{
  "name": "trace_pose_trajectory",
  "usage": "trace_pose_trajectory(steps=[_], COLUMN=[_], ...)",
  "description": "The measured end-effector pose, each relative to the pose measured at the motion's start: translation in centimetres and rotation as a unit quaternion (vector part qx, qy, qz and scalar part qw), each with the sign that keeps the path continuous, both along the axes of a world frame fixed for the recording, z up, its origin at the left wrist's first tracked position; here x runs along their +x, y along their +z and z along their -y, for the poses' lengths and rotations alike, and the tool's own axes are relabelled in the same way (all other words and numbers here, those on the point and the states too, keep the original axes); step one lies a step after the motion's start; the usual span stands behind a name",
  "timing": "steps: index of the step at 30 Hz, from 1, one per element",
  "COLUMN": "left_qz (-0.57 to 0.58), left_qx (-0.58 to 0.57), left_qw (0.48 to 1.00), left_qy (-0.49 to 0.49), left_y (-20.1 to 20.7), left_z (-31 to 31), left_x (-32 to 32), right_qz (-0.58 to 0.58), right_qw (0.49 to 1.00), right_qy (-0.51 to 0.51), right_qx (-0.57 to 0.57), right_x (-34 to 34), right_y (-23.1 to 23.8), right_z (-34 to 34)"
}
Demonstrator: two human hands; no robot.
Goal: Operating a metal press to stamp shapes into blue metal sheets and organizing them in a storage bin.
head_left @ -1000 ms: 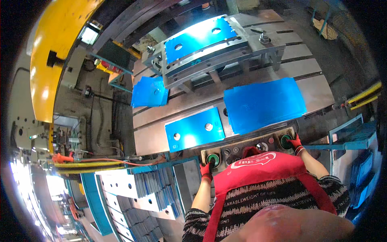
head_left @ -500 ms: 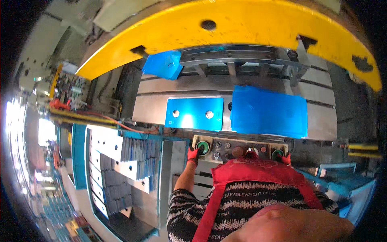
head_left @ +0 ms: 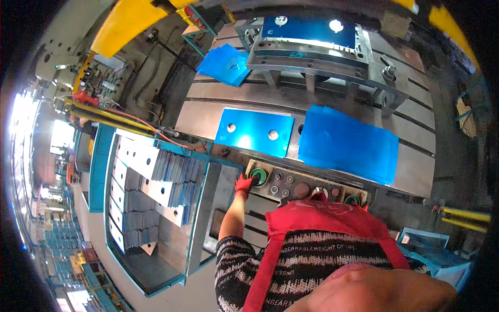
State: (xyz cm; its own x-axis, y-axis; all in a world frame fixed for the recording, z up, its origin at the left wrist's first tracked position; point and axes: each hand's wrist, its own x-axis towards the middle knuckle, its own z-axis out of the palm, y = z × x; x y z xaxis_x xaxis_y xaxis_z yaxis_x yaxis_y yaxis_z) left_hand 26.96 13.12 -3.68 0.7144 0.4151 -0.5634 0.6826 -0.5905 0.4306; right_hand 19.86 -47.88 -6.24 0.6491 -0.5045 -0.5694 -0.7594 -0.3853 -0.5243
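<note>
My left hand (head_left: 243,185), in a red glove with dark fingertips, reaches over the left green push button (head_left: 258,177) of a control panel (head_left: 270,193). Its fingers stretch onto the button and hold nothing. Of my right hand (head_left: 366,207) only a bit of red glove shows beside the right green button (head_left: 352,199); the apron hides its fingers. Beyond the panel, a blue plate with two holes (head_left: 254,132) lies on the slotted metal bed (head_left: 200,112). To its right is a pile of blue sheets (head_left: 348,145). Another two-holed blue plate (head_left: 309,34) sits on the die (head_left: 312,65).
Loose blue film (head_left: 224,65) lies left of the die. A teal-framed bin (head_left: 195,223) at my left holds stacked plates (head_left: 150,192). Yellow machine parts (head_left: 130,26) show at the upper edges. Yellow bars (head_left: 464,218) stick out at right, above a teal cart (head_left: 434,252).
The yellow beam no longer spans the top, and the plate on the die has come into view. The whole view has shifted and tilted. My left hand stays at its button.
</note>
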Motion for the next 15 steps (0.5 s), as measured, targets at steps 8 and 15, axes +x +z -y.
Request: trace_pose_trajectory(steps=[8, 15], left_qz=[-0.052, 0.519], left_qx=[-0.029, 0.049], left_qw=[0.929, 0.783], left_qy=[-0.364, -0.34], left_y=[23.0, 33.6], left_z=[5.6, 10.3], left_x=[9.1, 22.4], right_qz=[-0.042, 0.277], right_qw=[0.994, 0.951], right_qy=[-0.097, 0.125], right_qx=[0.008, 0.06], right_x=[-6.9, -9.5], right_y=[-18.2, -19.3], right_z=[4.0, 4.4])
